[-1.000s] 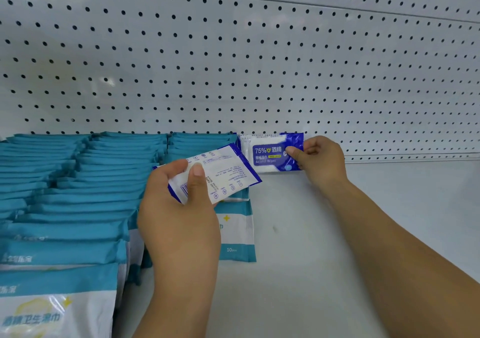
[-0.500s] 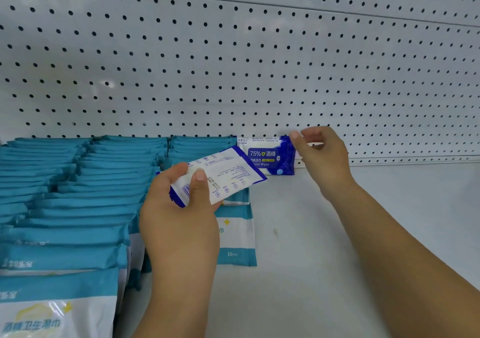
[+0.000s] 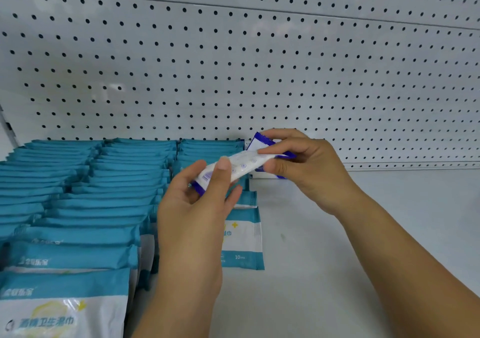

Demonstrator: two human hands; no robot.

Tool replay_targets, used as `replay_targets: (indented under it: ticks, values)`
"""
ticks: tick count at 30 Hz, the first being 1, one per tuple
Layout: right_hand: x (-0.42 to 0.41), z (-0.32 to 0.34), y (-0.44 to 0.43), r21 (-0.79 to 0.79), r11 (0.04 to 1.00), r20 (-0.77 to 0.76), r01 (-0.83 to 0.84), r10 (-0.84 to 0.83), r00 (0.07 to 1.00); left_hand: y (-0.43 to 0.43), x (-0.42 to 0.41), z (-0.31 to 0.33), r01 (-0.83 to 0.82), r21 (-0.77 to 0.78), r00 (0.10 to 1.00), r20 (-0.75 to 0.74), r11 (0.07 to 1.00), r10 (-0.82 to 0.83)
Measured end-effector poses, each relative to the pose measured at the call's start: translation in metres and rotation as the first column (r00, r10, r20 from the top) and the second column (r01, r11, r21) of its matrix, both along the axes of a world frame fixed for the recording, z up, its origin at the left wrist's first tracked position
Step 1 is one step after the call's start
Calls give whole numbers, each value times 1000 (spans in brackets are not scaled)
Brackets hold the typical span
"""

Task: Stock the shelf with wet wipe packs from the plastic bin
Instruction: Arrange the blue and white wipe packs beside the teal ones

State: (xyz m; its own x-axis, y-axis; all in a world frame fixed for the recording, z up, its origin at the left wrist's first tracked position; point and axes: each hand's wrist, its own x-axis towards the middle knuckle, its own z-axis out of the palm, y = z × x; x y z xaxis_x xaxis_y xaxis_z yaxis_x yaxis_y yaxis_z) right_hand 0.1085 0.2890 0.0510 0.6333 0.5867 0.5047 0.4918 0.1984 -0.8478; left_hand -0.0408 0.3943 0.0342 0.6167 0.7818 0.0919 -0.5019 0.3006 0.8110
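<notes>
Left hand (image 3: pixel 197 213) and right hand (image 3: pixel 311 171) on white, blue-edged wipe pack (image 3: pixel 242 162).

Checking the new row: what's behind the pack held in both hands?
Only a sliver of another blue pack shows, on the shelf by the pegboard. The held pack and the right hand cover the rest; its label is hidden.

left hand (image 3: pixel 192 207) + right hand (image 3: pixel 309 168) | both pinch wipe pack (image 3: pixel 233 165) (tilted) | above shelf (image 3: pixel 337 246)
</notes>
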Motion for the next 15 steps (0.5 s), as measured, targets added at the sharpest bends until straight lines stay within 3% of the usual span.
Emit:
replay_targets:
  ticks: [3,6,15]
  values:
    - [2,1,-3,-16,994,39,106,-106,994,-5,0,-1,-25,217,991,-122,976,52]
    - [1,2,-6,0,996,-62,90,-90,994,-5,0,-6,-87,344,977,-152,935,147]
    - [1,3,-2,-25,999,-225,39,-44,973,0,0,-10,-117,287,951,-242,951,190]
